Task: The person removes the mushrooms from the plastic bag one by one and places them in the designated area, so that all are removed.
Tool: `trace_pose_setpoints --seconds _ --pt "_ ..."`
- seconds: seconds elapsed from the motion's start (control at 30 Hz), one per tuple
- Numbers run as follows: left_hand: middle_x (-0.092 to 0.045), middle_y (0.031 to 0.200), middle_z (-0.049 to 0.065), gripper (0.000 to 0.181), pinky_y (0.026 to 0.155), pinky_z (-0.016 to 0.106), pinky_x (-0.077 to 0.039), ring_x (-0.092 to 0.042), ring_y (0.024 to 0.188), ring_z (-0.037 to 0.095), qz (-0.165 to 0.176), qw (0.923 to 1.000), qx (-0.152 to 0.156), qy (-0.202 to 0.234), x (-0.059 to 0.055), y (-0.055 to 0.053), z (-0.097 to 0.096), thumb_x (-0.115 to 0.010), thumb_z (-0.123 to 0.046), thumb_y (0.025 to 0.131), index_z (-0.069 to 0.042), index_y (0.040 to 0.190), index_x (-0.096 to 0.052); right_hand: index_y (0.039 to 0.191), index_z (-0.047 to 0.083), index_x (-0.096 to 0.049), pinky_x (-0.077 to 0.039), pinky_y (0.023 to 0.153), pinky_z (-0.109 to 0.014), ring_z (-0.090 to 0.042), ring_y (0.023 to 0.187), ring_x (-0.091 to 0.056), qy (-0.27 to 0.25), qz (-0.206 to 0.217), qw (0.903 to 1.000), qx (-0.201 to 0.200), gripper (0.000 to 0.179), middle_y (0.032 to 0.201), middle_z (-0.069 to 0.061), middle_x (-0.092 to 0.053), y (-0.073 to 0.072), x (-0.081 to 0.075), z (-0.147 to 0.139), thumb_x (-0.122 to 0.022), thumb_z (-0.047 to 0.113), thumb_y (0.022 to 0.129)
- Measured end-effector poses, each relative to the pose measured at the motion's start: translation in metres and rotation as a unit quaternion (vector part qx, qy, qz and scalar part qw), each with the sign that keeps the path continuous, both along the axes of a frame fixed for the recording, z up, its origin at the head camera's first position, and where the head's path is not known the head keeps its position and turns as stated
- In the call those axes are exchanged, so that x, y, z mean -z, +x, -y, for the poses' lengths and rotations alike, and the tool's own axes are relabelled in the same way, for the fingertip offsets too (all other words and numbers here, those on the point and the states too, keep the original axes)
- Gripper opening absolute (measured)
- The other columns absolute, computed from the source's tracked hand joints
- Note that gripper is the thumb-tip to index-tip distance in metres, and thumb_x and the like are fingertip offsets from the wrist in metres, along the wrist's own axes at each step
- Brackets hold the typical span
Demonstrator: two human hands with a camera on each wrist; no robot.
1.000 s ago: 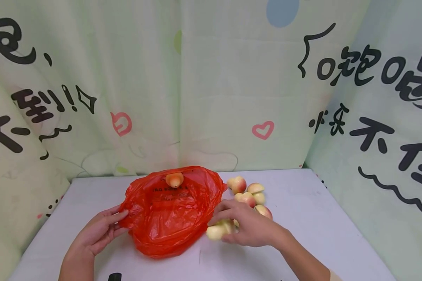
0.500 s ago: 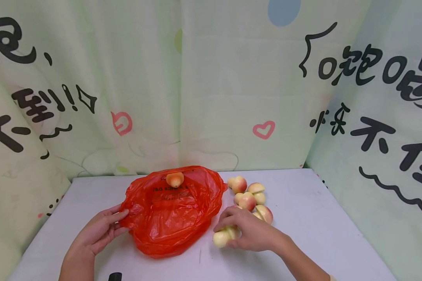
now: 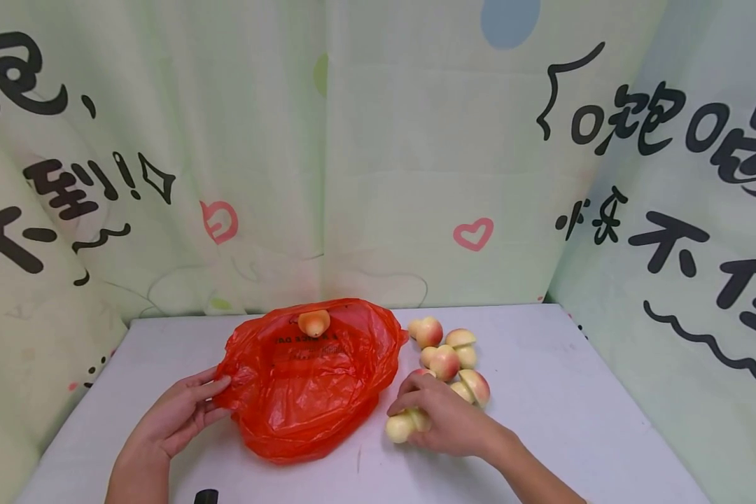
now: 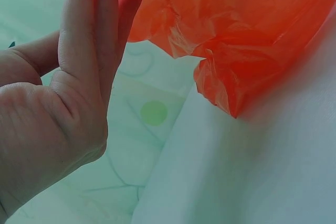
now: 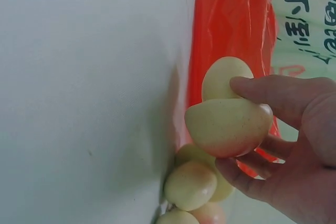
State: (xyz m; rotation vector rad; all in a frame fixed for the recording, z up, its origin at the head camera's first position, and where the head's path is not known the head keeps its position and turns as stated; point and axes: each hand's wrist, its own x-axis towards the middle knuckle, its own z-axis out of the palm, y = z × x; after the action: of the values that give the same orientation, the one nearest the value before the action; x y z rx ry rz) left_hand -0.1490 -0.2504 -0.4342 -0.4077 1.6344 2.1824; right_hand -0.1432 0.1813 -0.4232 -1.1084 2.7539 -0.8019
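Observation:
A crumpled red plastic bag [image 3: 315, 392] lies on the table with its wide mouth toward me. My left hand [image 3: 175, 420] pinches its left rim between thumb and fingers; in the left wrist view, several fingers of that hand extend fairly straight beside the red film [image 4: 220, 19]. Right of the bag, my right hand [image 3: 444, 420] grips a pale yellow, red-blushed peach-like fruit [image 5: 228, 127]. The fruit looks like two halves set askew, held between the thumb and curled fingers. One orange-tinted fruit [image 3: 315, 323] shows near the bag's far rim.
Several similar peach-like fruits [image 3: 444, 362] cluster on the white table [image 3: 561, 420] beyond my right hand. A small black object [image 3: 206, 496] shows at the bottom edge. Printed curtains [image 3: 384, 175] stand behind the table and along its sides.
My right hand has moved a little right and toward me, away from the bag's edge, still holding the fruit. The left hand and bag stay almost the same.

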Motion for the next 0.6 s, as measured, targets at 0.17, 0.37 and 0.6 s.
trace_pose_setpoints --seconds 0.17,0.37,0.6 --pt "-0.073 0.113 -0.005 0.076 0.092 0.032 -0.062 -0.075 0.102 0.015 -0.001 1.0 0.001 0.003 0.0001 0.0 0.0005 -0.064 -0.023 0.105 -0.008 0.166 -0.022 0.109 0.023 -0.081 -0.052 0.093 -0.026 -0.008 0.109 -0.053 0.0 0.003 1.0 0.006 0.03 0.109 0.01 -0.061 0.002 0.0014 0.0018 -0.085 0.01 0.083" --pt "-0.073 0.113 -0.005 0.075 0.092 0.032 -0.062 -0.075 0.102 0.015 -0.002 1.0 0.0 0.002 0.0001 -0.0001 0.0003 -0.064 -0.023 0.105 -0.008 0.166 -0.023 0.105 0.022 -0.081 -0.051 0.093 -0.025 -0.008 0.108 -0.051 0.005 -0.012 0.9999 0.0 0.028 0.109 0.01 -0.06 0.0037 0.0053 0.0045 -0.084 0.008 0.082" --pt "-0.073 0.113 -0.005 0.075 0.092 0.032 -0.062 -0.075 0.102 0.015 -0.001 1.0 -0.001 0.0 0.0007 -0.0002 0.0007 -0.064 -0.023 0.105 -0.008 0.166 -0.023 0.105 0.02 -0.08 -0.052 0.096 -0.028 -0.011 0.111 -0.05 0.033 0.009 0.9994 0.009 0.03 0.111 0.01 -0.06 0.004 0.0085 0.0069 -0.082 0.003 0.081"
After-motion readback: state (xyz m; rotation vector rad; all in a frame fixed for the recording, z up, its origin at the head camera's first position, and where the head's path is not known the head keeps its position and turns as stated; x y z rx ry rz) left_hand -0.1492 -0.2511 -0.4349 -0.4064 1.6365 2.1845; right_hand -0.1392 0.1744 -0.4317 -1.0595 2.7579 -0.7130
